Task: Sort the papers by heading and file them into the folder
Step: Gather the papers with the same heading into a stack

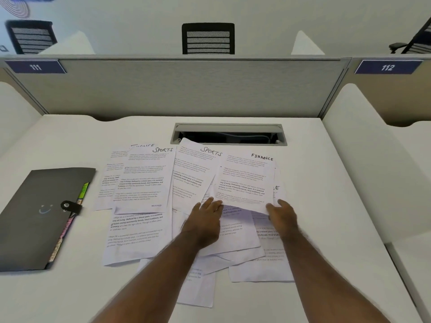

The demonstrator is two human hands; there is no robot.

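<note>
Hands (242, 213) at FINANCE sheet's (247, 180) near edge

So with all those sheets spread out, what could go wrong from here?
The papers overlap, and some headings are hidden, so one could get sorted wrongly. Both hands, left and right, are at the Finance sheet; lifting it may drag the sheets beneath. One Sports sheet reaches the open cable slot and might slip in.

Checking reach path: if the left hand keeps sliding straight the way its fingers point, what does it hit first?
The left hand points up-right, its fingertips at the Finance sheet held by the right hand. It would likely slide under that sheet; depth is unclear.
</note>
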